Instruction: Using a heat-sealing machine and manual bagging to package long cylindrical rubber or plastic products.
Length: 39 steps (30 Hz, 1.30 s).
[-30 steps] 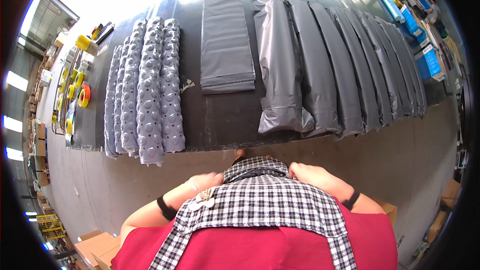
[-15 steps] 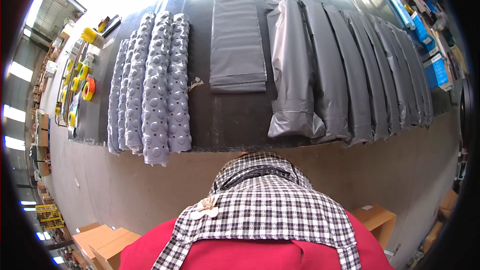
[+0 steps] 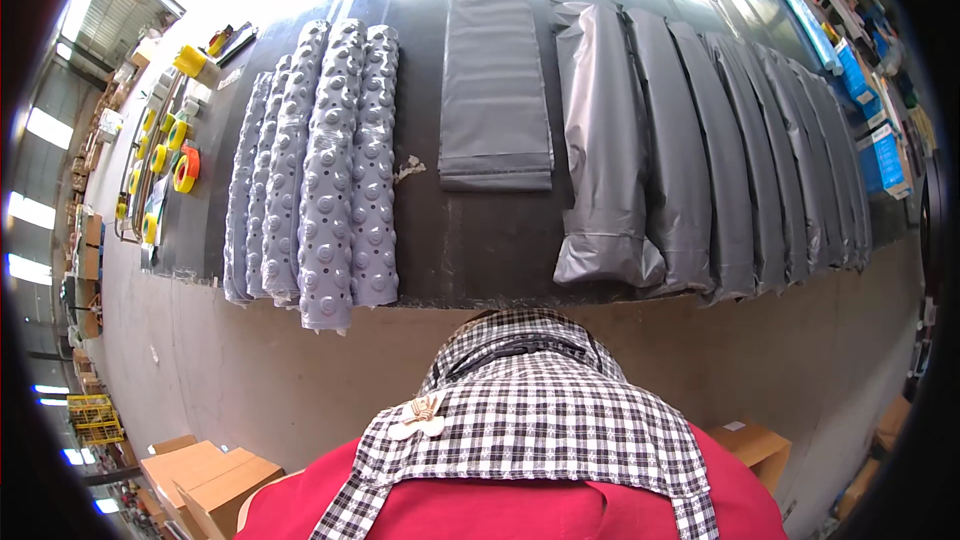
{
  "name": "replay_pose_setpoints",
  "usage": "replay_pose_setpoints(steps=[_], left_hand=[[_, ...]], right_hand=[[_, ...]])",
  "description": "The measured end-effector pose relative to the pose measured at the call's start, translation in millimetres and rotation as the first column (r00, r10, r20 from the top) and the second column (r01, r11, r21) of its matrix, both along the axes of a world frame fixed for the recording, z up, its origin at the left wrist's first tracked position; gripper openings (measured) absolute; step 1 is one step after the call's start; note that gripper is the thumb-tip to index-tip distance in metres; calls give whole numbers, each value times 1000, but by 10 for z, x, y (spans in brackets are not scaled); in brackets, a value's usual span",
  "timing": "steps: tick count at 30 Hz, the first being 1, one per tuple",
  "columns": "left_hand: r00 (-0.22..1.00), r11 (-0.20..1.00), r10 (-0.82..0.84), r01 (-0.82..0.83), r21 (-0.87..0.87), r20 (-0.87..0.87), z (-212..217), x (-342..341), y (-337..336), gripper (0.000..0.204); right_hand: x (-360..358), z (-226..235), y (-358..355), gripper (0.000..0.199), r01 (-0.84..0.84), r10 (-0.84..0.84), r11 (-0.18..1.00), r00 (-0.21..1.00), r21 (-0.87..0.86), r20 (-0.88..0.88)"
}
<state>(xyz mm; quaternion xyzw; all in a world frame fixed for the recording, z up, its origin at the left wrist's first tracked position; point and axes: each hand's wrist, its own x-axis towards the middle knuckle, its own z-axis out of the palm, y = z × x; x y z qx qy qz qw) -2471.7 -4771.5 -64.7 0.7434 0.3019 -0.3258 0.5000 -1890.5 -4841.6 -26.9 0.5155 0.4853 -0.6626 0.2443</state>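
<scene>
**Soft goods on the dark table**

Head view: neither hand shows, so their state cannot be told. Near the table's (image 3: 480, 260) front edge lie studded, perforated mats (image 3: 330, 170), a flat folded grey sheet (image 3: 495, 70) and glossy grey bags (image 3: 690, 150).

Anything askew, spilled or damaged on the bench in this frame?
Mostly tidy. One small pale scrap lies loose on the dark table between the studded mats and the flat grey stack. Neither hand shows.

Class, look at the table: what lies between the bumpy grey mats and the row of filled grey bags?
In the head view, a flat folded grey sheet lies between the bumpy mats and the filled bags, on the black table.
</scene>
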Motion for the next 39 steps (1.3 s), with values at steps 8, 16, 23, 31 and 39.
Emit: replay_pose_setpoints(steps=[8,16,23,31,39], left_hand=[[624,485,501,-776,403,599,1284,499,1248,7],[717,4,459,-592,806,524,1325,-477,1871,48],[413,-110,855,-447,888,314,288,-2491,2484,91],[227,-122,916,-628,769,330,-15,-3170,2980,104],[356,-111,834,-642,759,422,-24,-4277,3414,73]], right_hand=[[-548,553,1538,21,235,-118,783,965,576,-232],[-2055,306,2854,60,369,19,644,868,670,-496],[-3727,-603,3691,109,627,-204,594,723,504,-660],[-4949,-1079,4223,94,952,-504,213,301,221,-809],[-5892,-858,4754,100,775,-429,98,599,624,-676]])
